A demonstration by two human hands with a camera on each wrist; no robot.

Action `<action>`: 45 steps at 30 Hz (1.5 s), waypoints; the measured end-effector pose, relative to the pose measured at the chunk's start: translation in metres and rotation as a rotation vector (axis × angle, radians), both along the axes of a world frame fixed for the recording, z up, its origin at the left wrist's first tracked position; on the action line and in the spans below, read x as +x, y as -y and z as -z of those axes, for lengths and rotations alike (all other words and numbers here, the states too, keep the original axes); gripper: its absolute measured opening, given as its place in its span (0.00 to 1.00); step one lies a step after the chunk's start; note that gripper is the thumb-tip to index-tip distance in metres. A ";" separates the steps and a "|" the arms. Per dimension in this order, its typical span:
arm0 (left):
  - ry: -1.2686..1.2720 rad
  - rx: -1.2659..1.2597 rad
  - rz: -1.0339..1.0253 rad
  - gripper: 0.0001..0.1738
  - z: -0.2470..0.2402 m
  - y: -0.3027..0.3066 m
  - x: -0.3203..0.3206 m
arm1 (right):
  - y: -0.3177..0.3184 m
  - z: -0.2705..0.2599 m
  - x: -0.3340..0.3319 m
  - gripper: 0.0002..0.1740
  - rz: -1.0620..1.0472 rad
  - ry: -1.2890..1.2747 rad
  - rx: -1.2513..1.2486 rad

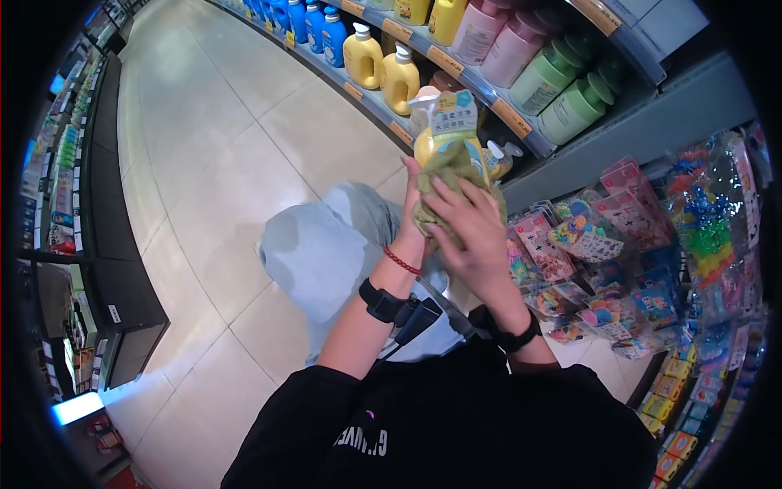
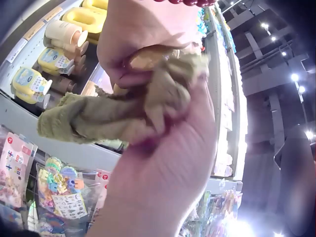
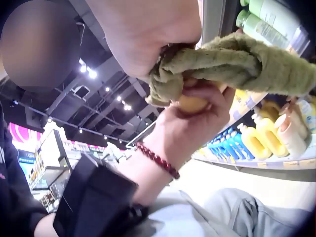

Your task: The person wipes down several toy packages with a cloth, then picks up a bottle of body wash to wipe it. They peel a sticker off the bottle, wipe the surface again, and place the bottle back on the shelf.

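A yellow pump bottle (image 1: 425,147) with a printed tag round its neck is in the person's hands. The left hand (image 1: 414,213), above a red beaded bracelet, grips the bottle's lower part; in the right wrist view that hand (image 3: 195,118) has its fingers curled round the yellow base. Over the bottle lies a crumpled olive-green cloth (image 1: 447,175), which the right hand (image 1: 472,232) presses against it with spread, bent fingers. From the left wrist view, the cloth (image 2: 94,118) hangs bunched between the left hand (image 2: 148,39) and the right hand (image 2: 168,168). Much of the bottle is hidden.
Shelves (image 1: 481,90) ahead hold yellow bottles (image 1: 400,81), blue bottles (image 1: 334,37), and pink and green ones. Bagged toys (image 1: 595,232) hang at the right. The person's bent knee (image 1: 301,236) is over the tiled floor (image 1: 204,163); a dark shelf unit (image 1: 130,326) stands left.
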State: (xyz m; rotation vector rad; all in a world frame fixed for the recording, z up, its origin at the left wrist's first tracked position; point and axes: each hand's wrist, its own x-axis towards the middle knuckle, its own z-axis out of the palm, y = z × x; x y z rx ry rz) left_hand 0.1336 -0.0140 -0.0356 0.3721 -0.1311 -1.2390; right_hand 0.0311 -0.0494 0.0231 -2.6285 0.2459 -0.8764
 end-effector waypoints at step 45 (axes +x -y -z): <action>0.214 0.242 -0.180 0.36 -0.006 0.002 -0.007 | 0.053 0.007 0.001 0.31 -0.171 0.147 1.455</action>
